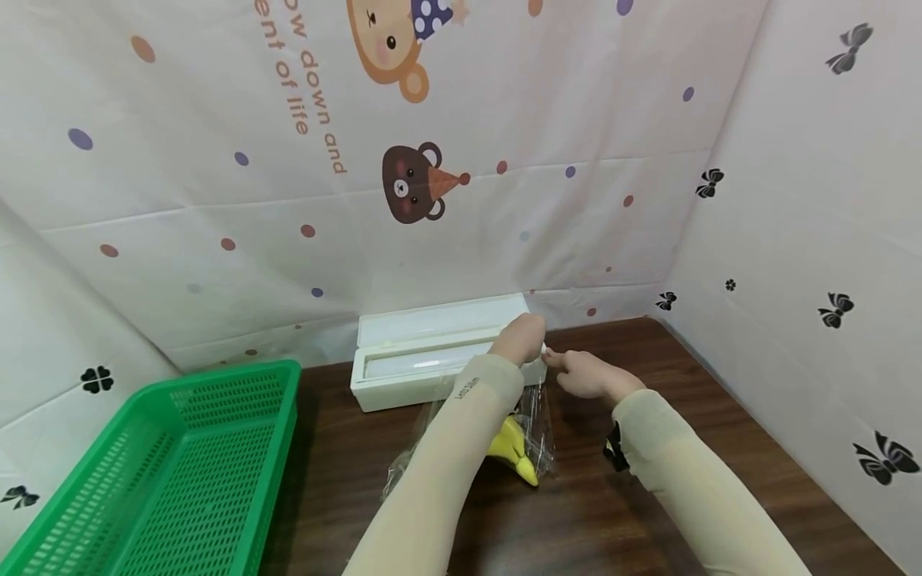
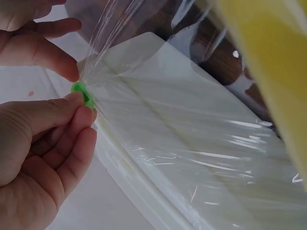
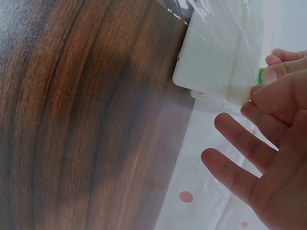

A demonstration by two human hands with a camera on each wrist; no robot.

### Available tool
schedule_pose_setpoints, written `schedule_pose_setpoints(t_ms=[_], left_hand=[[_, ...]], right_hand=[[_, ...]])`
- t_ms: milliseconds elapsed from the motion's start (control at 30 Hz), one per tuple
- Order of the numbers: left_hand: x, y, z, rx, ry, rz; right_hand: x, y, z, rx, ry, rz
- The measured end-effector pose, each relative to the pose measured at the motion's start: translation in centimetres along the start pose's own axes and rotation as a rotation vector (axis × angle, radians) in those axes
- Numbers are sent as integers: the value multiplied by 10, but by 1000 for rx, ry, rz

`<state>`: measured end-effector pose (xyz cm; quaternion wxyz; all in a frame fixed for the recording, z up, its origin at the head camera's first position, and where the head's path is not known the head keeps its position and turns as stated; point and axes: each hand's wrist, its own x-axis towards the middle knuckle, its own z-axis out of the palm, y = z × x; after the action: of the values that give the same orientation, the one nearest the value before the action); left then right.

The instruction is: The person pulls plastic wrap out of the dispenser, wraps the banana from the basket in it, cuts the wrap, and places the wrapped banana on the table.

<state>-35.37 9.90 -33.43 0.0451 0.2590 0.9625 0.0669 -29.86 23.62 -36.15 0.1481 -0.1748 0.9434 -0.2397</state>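
My left hand [image 2: 38,148] pinches a small green slide cutter [image 2: 87,99] at the right end of a white cling film box [image 1: 403,396]. My right hand [image 3: 273,143] is at that same end, thumb and index fingertips together at the edge of the cling film [image 2: 216,143], its other fingers spread. Inside the box lies a shiny white roll [image 1: 425,362], with the lid [image 1: 442,316] standing up behind. From the box the clear film stretches towards the front over the table. Yellow bananas [image 1: 513,448] lie in it, partly hidden by my left forearm.
A green plastic basket [image 1: 294,384] stands on the left of the brown wooden table [image 1: 576,520]. Patterned white sheeting [image 1: 432,256] hangs close behind the box and along the right side.
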Motion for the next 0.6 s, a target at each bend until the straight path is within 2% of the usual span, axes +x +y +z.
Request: schedule_pose_setpoints(t_ms=[300,467,600], left_hand=[[5,2,2,3,1,9],[7,5,3,-13,7,28],[8,6,4,-11,5,26]], right_hand=[[0,3,0,8,-3,-31],[-2,5,0,62,-25,-15],[-4,6,0,61,-30,-6]])
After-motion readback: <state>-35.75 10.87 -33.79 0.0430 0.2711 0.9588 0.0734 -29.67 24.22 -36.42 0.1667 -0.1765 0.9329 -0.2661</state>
